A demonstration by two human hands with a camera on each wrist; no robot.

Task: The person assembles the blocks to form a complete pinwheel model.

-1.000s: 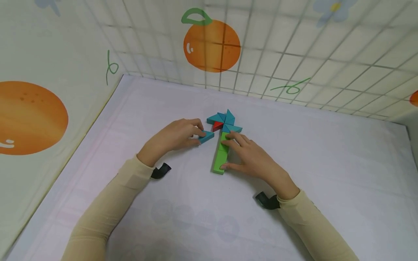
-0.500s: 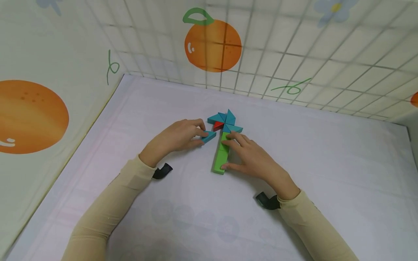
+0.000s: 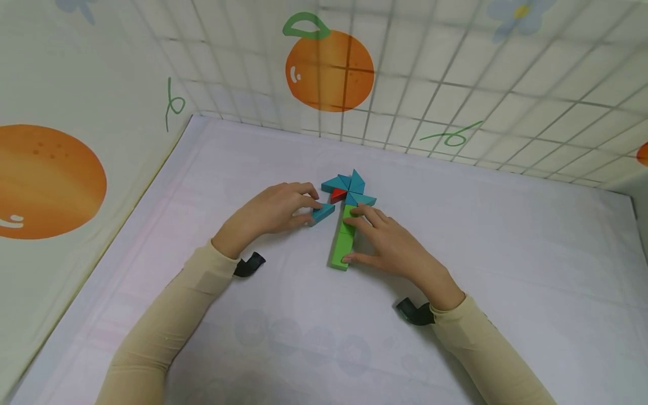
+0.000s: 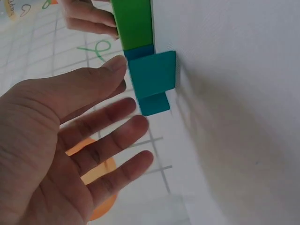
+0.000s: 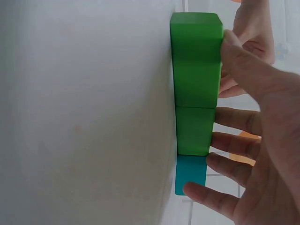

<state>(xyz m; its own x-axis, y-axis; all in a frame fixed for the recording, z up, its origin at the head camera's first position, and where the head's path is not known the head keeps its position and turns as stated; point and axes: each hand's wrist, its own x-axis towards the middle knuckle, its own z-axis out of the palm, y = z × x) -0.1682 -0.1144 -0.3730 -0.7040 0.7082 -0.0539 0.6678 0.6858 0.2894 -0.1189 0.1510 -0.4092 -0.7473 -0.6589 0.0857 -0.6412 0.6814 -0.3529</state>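
Observation:
In the head view, my left hand [image 3: 275,208] is at a blue triangular block [image 3: 324,212] on the white cloth, a forefinger at its top and the thumb by its near corner. The left wrist view shows the thumb tip at the edge of this block [image 4: 152,75] and the other fingers spread loosely. My right hand [image 3: 392,242] rests along a green bar [image 3: 341,250], made of blocks set end to end, its thumb near the bottom. Beyond the bar, several blue triangular blocks [image 3: 356,183] and a red one [image 3: 337,195] form a pinwheel.
A white cloth [image 3: 486,236] covers the table. Behind rises a pale grid-patterned curtain [image 3: 420,73] printed with oranges, and another orange-printed sheet [image 3: 121,62] borders the left side. Black wrist mounts [image 3: 415,312] jut from both sleeves.
The left hand and the blue triangular block slid slightly right, towards the green bar. Since then the hand has drawn back a little left while the block stayed. My right hand has kept its place.

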